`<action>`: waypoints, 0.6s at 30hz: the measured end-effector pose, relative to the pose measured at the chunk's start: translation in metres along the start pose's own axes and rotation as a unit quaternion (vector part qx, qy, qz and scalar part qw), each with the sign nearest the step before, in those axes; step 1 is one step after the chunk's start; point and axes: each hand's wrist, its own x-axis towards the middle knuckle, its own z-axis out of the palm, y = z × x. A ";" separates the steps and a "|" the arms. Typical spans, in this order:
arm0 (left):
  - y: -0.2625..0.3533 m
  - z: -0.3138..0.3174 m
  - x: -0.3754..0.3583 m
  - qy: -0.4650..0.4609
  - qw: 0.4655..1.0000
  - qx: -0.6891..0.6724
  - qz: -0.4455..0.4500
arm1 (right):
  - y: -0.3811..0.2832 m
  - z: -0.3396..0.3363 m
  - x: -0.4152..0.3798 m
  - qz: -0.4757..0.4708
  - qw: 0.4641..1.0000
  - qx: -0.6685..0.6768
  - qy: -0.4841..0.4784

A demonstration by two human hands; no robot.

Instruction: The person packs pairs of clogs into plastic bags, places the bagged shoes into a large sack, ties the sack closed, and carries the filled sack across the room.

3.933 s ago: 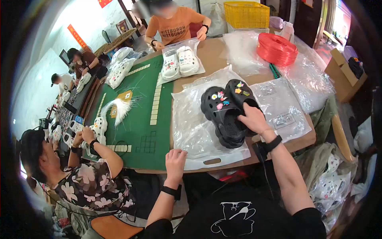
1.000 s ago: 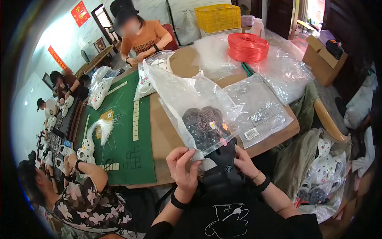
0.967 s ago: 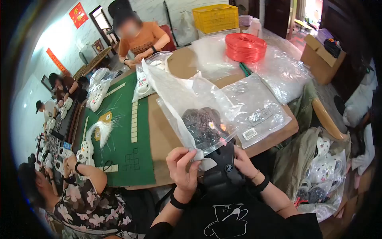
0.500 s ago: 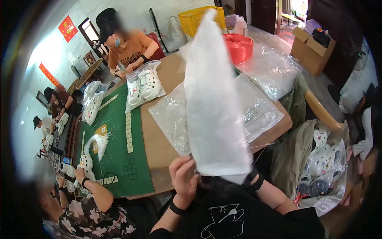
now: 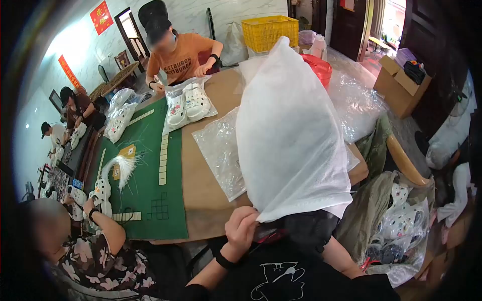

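Note:
A large white fabric bag stands upright and puffed out in front of me, covering part of the table. My left hand pinches the lower left corner of its hem. The right forearm reaches up toward the bag's lower right edge; my right hand is hidden behind or inside the fabric. Dark material shows just below the hem, and I cannot make out what it is. Left of the bag, a clear plastic bag lies flat on the brown tabletop.
Across the table a person in orange handles bagged white clogs. Another person at left holds a white clog. A green mat carries white strands. At right stands an open sack of bagged clogs; behind are a yellow crate and red twine.
The white bag has widened from a narrow, tall shape and its top is lower. My left hand now grips its hem. The person across has moved their hands apart.

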 end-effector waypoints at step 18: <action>-0.002 -0.023 0.012 -0.207 0.972 -0.034 -0.102 | -0.003 -0.013 0.039 -0.236 0.898 -0.364 0.078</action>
